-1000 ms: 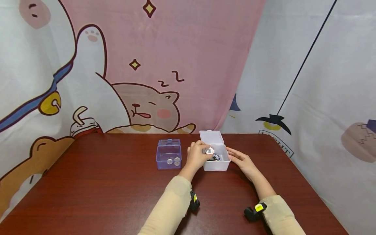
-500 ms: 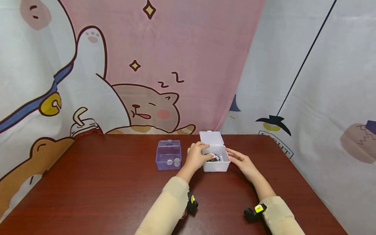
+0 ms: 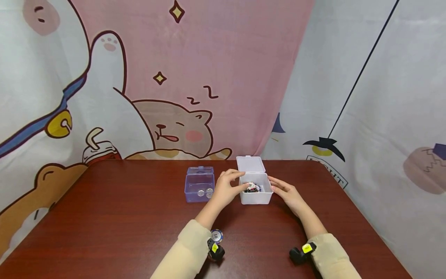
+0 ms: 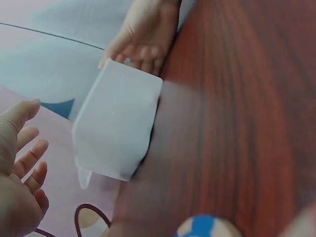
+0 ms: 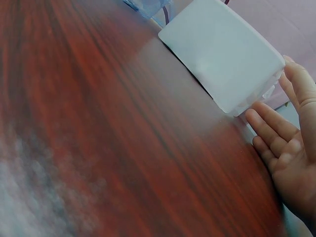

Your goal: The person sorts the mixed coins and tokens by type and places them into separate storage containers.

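Observation:
The white plastic box (image 3: 256, 198) stands with its lid (image 3: 251, 164) raised, and poker chips (image 3: 251, 188) lie in it. My left hand (image 3: 226, 188) is at the box's left side with thumb and fingers spread, holding nothing. In the left wrist view, that hand (image 4: 22, 173) is apart from the box (image 4: 116, 118). At the right wall, my right hand (image 3: 287, 193) touches the box with extended fingers (image 5: 271, 121). A poker chip (image 3: 216, 236) with a blue-and-cream edge lies on the table beside my left wrist.
A translucent purple box (image 3: 199, 197) with its lid up stands left of the white one, holding several clear round pieces (image 3: 201, 192). Both stand on a dark red wooden table (image 3: 139, 224). A cartoon-printed curtain (image 3: 244, 77) hangs behind.
The left hand has let go of a white-faced poker chip in the white box and drawn back left. Its forearm's shift uncovers the chip on the table. The right hand stays put.

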Demonstrator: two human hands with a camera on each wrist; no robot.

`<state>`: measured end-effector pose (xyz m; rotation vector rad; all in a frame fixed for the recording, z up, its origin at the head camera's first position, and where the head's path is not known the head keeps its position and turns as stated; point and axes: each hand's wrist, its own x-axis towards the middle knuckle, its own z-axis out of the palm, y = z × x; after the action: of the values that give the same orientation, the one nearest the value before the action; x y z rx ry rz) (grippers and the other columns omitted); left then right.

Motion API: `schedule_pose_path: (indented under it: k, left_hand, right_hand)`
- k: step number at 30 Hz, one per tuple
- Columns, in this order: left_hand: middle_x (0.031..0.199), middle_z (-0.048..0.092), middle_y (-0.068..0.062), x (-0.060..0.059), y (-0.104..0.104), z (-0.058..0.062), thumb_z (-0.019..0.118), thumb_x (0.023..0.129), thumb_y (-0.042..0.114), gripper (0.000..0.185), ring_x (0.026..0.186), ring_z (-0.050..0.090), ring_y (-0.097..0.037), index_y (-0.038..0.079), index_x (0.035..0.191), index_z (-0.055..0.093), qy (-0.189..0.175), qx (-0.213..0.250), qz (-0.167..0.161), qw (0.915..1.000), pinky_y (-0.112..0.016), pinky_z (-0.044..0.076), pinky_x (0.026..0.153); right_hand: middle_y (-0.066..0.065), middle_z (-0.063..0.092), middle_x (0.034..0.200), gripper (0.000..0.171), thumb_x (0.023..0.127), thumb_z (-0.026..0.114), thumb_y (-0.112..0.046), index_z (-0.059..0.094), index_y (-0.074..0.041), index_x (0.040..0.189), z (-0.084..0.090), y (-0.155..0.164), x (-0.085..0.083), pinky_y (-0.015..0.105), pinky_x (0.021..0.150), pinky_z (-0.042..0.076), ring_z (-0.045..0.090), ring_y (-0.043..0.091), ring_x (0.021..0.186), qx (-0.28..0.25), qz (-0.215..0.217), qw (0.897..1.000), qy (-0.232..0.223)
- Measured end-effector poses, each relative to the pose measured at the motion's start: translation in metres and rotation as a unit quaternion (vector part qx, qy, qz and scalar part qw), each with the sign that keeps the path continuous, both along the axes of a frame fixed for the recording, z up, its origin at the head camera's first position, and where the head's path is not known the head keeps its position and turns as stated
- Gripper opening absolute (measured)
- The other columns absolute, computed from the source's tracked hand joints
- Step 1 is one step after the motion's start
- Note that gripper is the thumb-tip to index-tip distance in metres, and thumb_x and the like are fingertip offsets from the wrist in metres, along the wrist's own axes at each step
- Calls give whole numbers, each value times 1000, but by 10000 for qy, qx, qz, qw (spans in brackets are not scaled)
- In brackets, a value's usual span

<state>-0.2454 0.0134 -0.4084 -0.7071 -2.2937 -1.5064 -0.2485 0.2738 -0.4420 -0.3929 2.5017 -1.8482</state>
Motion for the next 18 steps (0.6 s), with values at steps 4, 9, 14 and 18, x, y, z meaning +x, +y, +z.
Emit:
schedule_pose_path:
  k: [4,9,14,18]
  left_hand:
    - [108,64,-5,10,-7,2,80,78,16,41,93,52,-32,1,115,69,170,128,-146,9997,-44,44,80]
    - [108,63,-3,21,-16,6,79,77,15,41,94,52,-32,3,115,70,167,103,-374,9991,-45,44,80]
    - [109,63,0,30,-26,9,80,77,15,41,95,53,-25,7,116,70,111,-83,-517,9986,-42,44,82]
    - [108,63,1,36,-34,5,81,76,15,41,94,54,-23,7,115,70,113,-226,-635,9977,-45,41,88]
  right_hand:
    - [19,53,133,50,95,61,-24,49,-7,141,-16,6,-11,22,92,39,50,14,119,-98,5,9999,57]
    - [21,52,133,49,95,61,-22,49,-6,140,-17,6,-12,18,90,39,51,9,116,-226,39,9997,72]
    - [19,53,133,49,95,61,-23,49,-6,140,-19,6,-12,19,90,40,52,11,117,-198,-16,9998,51]
    - [18,55,132,47,95,61,-21,51,-6,139,-21,6,-12,20,90,41,53,9,116,-175,-66,9998,84]
